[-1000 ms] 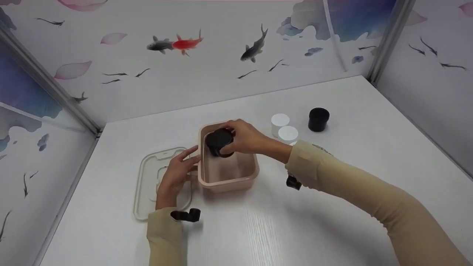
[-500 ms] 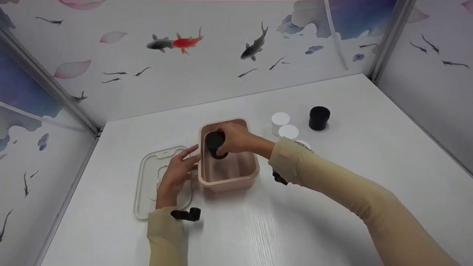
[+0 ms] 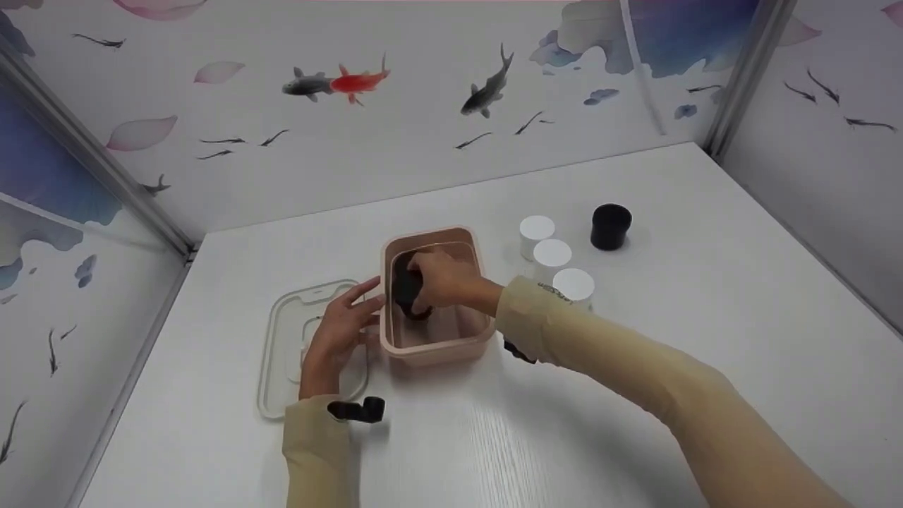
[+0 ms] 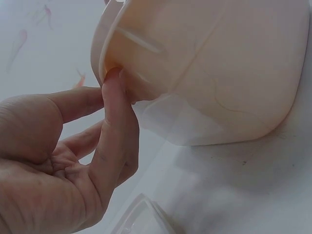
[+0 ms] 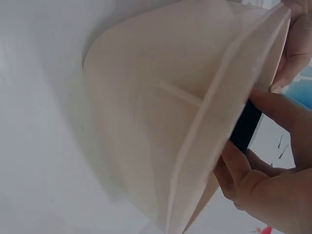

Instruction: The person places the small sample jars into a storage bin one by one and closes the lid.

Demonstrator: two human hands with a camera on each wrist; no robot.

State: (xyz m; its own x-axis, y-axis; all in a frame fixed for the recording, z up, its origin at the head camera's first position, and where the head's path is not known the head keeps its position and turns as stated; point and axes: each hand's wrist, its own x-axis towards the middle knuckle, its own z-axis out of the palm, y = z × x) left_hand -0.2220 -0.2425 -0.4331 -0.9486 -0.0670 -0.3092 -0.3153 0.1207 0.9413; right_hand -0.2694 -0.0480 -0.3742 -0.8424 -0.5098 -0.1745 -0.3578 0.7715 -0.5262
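Observation:
A pink plastic box (image 3: 437, 350) stands uncovered on the table. My right hand (image 3: 446, 279) reaches inside it, gripping a black jar (image 3: 406, 283) by the left wall. The dark shapes there merge, so I cannot tell whether a second jar lies beside it. In the right wrist view, the box's wall hides most of the black jar (image 5: 246, 127) between thumb and fingers. My left hand (image 3: 337, 339) is at the box's left side. In the left wrist view, its thumb and a finger pinch the rim (image 4: 108, 46).
A pale rectangular lid (image 3: 271, 367) lies flat to the left, partly under my left hand. Right of the box stand three white jars (image 3: 537, 236), partly behind the right sleeve. Another black jar (image 3: 611, 227) stands farther right. Patterned panels (image 3: 409, 155) border the table.
My right hand has gone lower into the box with the black jar, shifting slightly left and toward me. The right sleeve has uncovered more of the white jars. My left hand stays put.

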